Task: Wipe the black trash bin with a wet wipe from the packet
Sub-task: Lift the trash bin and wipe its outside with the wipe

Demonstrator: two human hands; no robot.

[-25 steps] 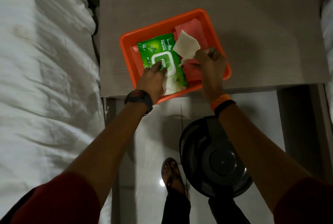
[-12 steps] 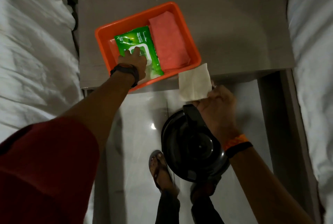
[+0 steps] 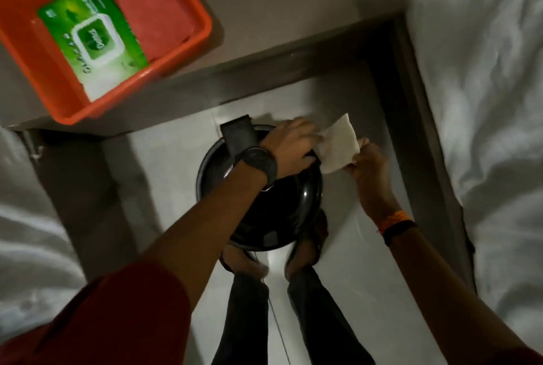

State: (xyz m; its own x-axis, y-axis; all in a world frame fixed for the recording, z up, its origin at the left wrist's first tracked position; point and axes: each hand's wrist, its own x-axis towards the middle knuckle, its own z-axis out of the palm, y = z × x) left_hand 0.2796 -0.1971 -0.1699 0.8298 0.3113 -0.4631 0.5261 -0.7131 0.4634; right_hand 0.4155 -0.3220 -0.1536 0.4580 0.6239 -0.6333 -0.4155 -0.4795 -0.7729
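At the far left lies white bedding (image 3: 26, 232), and above it an orange tray (image 3: 188, 38) stands on the grey bench (image 3: 293, 6), close to the bench's front edge. Inside the tray the green packet (image 3: 94, 38) of wet wipes lies flat with its white flap facing up, and a pink cloth (image 3: 147, 3) lies just beside it on the right, touching it. Lower, on the pale floor (image 3: 147, 188) in front of the bench, stands the black trash bin (image 3: 264, 203), seen from above, with its round lid and a flat black tab at the far side. The left hand (image 3: 289, 144), with a dark watch (image 3: 258, 163) on the wrist and a red sleeve (image 3: 117, 314) further back, reaches over the lid; its fingers are closed on the left edge of the white wet wipe (image 3: 338, 145). The wipe is spread between both hands, over the right rim of the bin; whether it touches the bin cannot be told. The right hand (image 3: 365, 162) pinches the wipe's right side, and its wrist wears an orange and a black band (image 3: 396, 223). Below the bin the person's two feet (image 3: 302, 256) in sandals stand close to it. At the far right lies a white bed sheet (image 3: 482, 100).
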